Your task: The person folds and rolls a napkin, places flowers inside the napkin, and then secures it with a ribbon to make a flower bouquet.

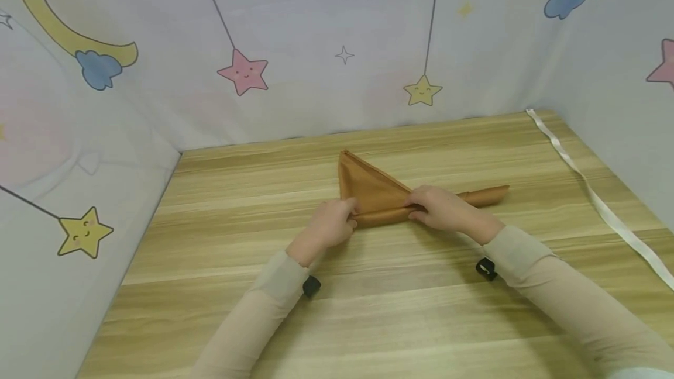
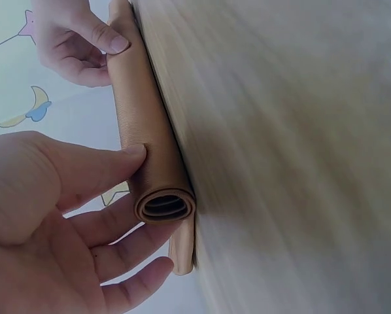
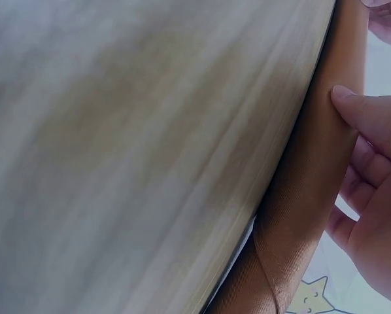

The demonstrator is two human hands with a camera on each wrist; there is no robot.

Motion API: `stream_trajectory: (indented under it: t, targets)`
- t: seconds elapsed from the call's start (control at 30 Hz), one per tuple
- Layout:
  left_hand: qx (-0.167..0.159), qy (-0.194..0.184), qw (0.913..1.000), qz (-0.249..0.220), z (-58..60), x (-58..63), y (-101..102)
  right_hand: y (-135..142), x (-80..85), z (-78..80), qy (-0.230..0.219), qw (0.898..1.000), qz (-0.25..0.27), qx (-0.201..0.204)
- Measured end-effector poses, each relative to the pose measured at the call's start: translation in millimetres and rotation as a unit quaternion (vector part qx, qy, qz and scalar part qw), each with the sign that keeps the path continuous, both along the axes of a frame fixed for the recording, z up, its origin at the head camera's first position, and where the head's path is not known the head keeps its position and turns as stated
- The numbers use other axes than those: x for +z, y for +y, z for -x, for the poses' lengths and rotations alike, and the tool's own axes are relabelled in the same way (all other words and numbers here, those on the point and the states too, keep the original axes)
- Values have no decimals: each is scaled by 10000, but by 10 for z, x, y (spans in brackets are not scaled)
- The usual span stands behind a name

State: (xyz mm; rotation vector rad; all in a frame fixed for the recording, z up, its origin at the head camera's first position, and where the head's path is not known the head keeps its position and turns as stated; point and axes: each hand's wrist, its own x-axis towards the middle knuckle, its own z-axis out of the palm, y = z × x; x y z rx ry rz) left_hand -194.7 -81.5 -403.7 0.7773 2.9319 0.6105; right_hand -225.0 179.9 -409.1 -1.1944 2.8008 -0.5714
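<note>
A brown cloth (image 1: 375, 186) lies on the table, its near edge rolled into a tube and its far part still a flat triangle pointing away. My left hand (image 1: 333, 222) grips the left end of the roll, thumb on the near side and fingers behind. In the left wrist view the open end of the rolled cloth (image 2: 159, 176) shows spiral layers. Farther along, my right hand (image 1: 442, 208) pinches the roll near its middle, thumb in front. Beyond it a thinner rolled tail of the cloth extends right; the right wrist view shows a diagonal wrap edge on the rolled cloth (image 3: 293, 235).
A white ribbon (image 1: 605, 209) runs along the right side of the wood-grain table (image 1: 389, 320). Pale fabric walls (image 1: 300, 22) printed with stars and moons stand behind and on both sides. Black wrist devices sit under both cuffs.
</note>
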Motion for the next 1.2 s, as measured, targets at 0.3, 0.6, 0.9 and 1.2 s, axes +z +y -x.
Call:
stream_trajectory:
  t: [0.3, 0.6, 0.9, 1.2]
  targets:
    - [-32, -53, 9999, 156, -2, -14, -4, -2, 3, 1, -64, 9999, 50, 68]
    - [-19, -189, 9998, -19, 14, -13, -14, -2, -12, 18, -239, 9996, 159, 52]
    - [-20, -370, 9993, -39, 67, -12, -30, -25, -22, 16, 163, 9997, 114, 126]
    - [36, -497, 9984, -272, 53, -7, -31, -74, -12, 0, 647, 9974, 140, 285]
